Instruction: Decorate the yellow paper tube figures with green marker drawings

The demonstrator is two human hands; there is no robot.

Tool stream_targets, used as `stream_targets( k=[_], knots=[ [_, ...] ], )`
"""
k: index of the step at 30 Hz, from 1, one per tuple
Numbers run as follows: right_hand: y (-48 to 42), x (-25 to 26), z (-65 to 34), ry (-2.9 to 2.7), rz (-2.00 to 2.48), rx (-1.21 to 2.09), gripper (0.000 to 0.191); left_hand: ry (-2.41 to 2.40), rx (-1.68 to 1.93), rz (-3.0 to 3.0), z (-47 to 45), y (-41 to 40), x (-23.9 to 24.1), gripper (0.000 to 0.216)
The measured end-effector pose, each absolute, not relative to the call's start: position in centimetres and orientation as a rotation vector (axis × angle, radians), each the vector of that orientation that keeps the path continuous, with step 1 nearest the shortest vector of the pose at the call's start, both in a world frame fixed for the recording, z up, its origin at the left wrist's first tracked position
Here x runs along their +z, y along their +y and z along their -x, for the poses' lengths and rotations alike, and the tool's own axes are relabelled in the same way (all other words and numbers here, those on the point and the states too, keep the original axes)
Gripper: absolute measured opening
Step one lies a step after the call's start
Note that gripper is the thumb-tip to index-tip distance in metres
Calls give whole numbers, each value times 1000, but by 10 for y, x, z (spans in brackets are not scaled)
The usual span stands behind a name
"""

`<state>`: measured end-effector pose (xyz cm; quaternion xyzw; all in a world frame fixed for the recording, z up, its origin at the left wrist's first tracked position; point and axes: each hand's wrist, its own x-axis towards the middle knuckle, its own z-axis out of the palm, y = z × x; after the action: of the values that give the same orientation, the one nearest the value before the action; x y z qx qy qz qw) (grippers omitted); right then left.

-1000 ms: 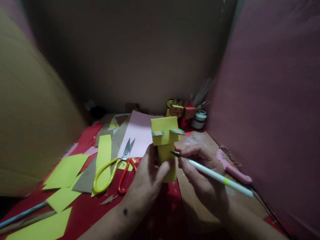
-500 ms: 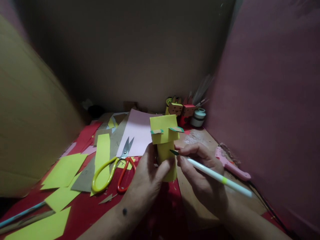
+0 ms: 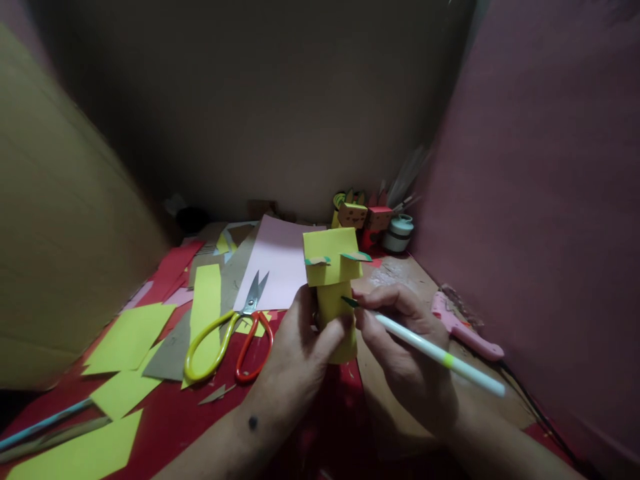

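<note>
My left hand (image 3: 305,340) is wrapped round the tube body of a yellow paper figure (image 3: 332,257), held upright. The figure has a boxy head above the tube, with two small green-edged pieces sticking out from it. Between the thumb and fingers of my right hand (image 3: 405,347) is a white marker (image 3: 425,343) with a yellow-green band. Its dark green tip is at the right side of the tube; whether it touches the paper I cannot tell. Left of my left hand lie scissors (image 3: 251,303) with one yellow and one red handle, blades apart and pointing away.
Yellow paper pieces (image 3: 127,337) and a grey card scrap (image 3: 170,350) cover the left side. Pink paper (image 3: 277,260) lies behind the scissors. A pink glue gun (image 3: 467,333) with a cord rests at right. Small cardboard-faced figures (image 3: 353,215) and a pale jar (image 3: 399,233) stand at the back.
The view has shifted very slightly, and the yellow figure sits a touch further right in it. Both hands keep the same hold, and the marker tip stays by the tube's right side.
</note>
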<state>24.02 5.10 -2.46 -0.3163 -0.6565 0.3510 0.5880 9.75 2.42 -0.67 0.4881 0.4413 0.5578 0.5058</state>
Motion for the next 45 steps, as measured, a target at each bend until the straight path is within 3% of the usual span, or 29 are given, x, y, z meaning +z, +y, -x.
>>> stream_targets(
  k=[11,40,45],
  knots=[
    [50,-27,-235,-1508,715,750,6,1065,1346,-1172,-97,22,-12,33],
    [44,-18,-231,-1534,823,670,6,988,1389,-1113,-100,25,-8,48],
    [45,-16,-233,-1553,817,680,6,993,1380,-1138,-101,25,-6,37]
  ],
)
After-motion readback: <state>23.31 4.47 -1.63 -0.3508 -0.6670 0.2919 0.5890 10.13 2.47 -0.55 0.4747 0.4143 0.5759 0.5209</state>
